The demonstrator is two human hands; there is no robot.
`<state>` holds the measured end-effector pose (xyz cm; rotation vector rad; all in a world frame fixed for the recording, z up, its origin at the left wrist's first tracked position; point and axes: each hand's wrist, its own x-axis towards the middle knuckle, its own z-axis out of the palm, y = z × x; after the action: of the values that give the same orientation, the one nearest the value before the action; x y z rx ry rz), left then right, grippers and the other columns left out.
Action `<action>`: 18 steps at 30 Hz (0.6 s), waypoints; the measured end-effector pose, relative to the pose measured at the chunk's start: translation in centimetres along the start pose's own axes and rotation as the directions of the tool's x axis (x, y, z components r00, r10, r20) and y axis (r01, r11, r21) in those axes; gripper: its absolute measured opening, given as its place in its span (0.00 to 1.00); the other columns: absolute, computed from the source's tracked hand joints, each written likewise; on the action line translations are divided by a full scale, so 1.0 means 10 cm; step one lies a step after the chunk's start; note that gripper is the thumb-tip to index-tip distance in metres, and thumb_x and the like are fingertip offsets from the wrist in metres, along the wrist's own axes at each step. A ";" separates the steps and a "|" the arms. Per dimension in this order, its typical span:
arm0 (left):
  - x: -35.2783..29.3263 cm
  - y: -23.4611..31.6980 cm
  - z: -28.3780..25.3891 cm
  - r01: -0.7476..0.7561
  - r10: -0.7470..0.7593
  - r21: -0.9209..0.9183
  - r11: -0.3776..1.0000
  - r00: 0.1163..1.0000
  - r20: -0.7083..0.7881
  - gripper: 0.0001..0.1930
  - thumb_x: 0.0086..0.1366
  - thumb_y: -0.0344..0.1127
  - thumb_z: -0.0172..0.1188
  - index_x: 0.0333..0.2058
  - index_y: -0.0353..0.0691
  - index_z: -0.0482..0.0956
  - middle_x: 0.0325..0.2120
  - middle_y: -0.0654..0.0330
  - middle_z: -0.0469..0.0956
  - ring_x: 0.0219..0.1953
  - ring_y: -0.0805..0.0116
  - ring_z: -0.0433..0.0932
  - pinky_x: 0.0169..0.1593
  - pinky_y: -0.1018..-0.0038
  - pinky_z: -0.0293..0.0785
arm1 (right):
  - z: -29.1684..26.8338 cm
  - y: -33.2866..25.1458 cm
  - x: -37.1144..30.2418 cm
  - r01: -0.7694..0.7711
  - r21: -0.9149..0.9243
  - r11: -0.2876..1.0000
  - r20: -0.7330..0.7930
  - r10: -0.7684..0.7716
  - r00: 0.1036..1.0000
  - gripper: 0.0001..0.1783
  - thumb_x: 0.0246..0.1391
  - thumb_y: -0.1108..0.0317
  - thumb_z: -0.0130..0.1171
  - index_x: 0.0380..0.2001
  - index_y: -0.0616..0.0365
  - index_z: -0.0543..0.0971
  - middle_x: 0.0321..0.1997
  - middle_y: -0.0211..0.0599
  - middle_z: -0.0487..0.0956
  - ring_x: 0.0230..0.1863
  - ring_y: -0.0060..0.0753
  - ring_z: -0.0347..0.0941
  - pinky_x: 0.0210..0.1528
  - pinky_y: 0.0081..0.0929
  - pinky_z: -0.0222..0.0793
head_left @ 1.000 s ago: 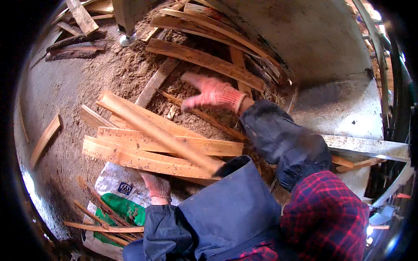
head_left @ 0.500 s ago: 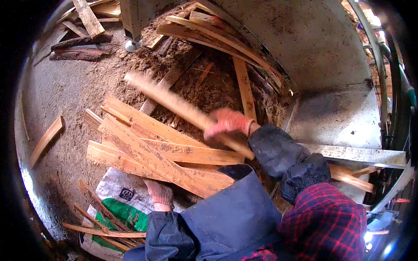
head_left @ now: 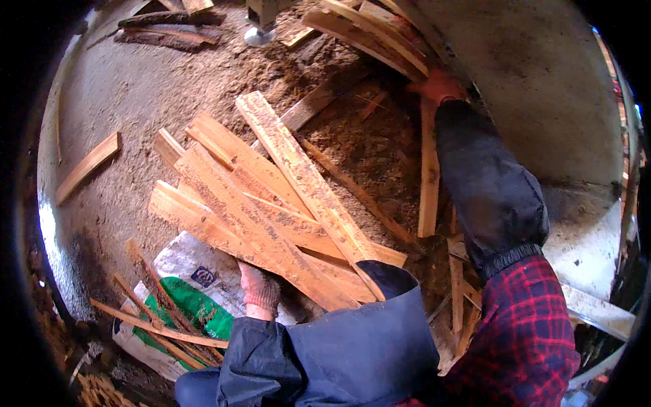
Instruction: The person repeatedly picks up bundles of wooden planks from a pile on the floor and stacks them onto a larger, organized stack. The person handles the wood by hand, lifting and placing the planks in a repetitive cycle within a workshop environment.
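A fanned bundle of wooden slats (head_left: pixel 261 227) lies slantwise in front of me, its near ends against my dark blue apron (head_left: pixel 366 339). My left hand (head_left: pixel 259 288), in a pinkish knit glove, grips the bundle's lower edge; its fingertips go out of sight under the wood. On top rests a sawdust-covered slat (head_left: pixel 305 183). My right hand (head_left: pixel 439 87), in a red-orange glove, reaches to the far right, at the ends of a pile of slats (head_left: pixel 369 37) beside a metal panel. It is dim and blurred, so its fingers cannot be made out.
The grey metal panel (head_left: pixel 522 88) rises on the right. A single slat (head_left: pixel 427 169) stretches below my right hand. Sawdust covers the floor (head_left: pixel 156 88). A white-and-green sack (head_left: pixel 196 305) with thin strips on it lies at left. A machine foot (head_left: pixel 260 35) stands at the back.
The slat my right hand was swinging now lies on the bundle, released. That hand has moved away to the far pile. My left hand stays at the bundle; the view has shifted slightly.
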<state>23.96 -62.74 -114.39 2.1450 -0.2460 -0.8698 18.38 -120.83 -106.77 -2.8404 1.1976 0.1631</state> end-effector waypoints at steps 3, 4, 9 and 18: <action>0.01 -0.08 0.11 -0.079 0.078 0.025 0.997 0.997 0.026 0.39 0.56 0.35 0.67 0.62 0.40 0.54 0.53 0.50 0.73 0.55 0.52 0.73 0.56 0.65 0.69 | 0.01 0.01 -0.08 -0.047 -0.311 0.949 -0.218 -0.023 0.976 0.52 0.36 0.40 0.70 0.60 0.60 0.66 0.61 0.54 0.68 0.60 0.58 0.65 0.59 0.48 0.64; 0.04 -0.21 0.15 -0.087 0.088 -0.033 0.996 0.995 0.041 0.38 0.56 0.36 0.68 0.61 0.40 0.56 0.53 0.50 0.74 0.55 0.52 0.73 0.56 0.64 0.70 | 0.09 0.08 -0.06 -0.084 -0.431 0.898 -0.310 -0.060 0.949 0.51 0.37 0.40 0.70 0.59 0.60 0.66 0.60 0.54 0.68 0.60 0.58 0.65 0.59 0.48 0.64; 0.16 -0.51 0.25 0.115 -0.086 -0.478 0.871 0.993 0.083 0.38 0.53 0.40 0.70 0.59 0.41 0.60 0.50 0.50 0.76 0.54 0.50 0.74 0.53 0.63 0.72 | 0.14 0.47 0.26 0.087 -0.250 0.964 -0.040 -0.100 0.994 0.44 0.43 0.47 0.68 0.59 0.59 0.67 0.50 0.53 0.76 0.52 0.58 0.71 0.53 0.49 0.68; 0.05 0.05 0.10 -0.082 0.051 0.183 0.980 0.984 0.169 0.42 0.52 0.38 0.71 0.61 0.38 0.55 0.57 0.54 0.69 0.58 0.58 0.69 0.60 0.65 0.64 | -0.27 0.08 -0.25 0.099 -0.066 0.993 0.011 -0.098 0.995 0.30 0.51 0.54 0.61 0.55 0.57 0.73 0.50 0.52 0.77 0.52 0.56 0.72 0.54 0.44 0.68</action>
<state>23.74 -63.89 -114.75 2.2264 -0.4999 -1.0199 16.32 -119.85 -103.80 -2.9453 1.0668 0.2137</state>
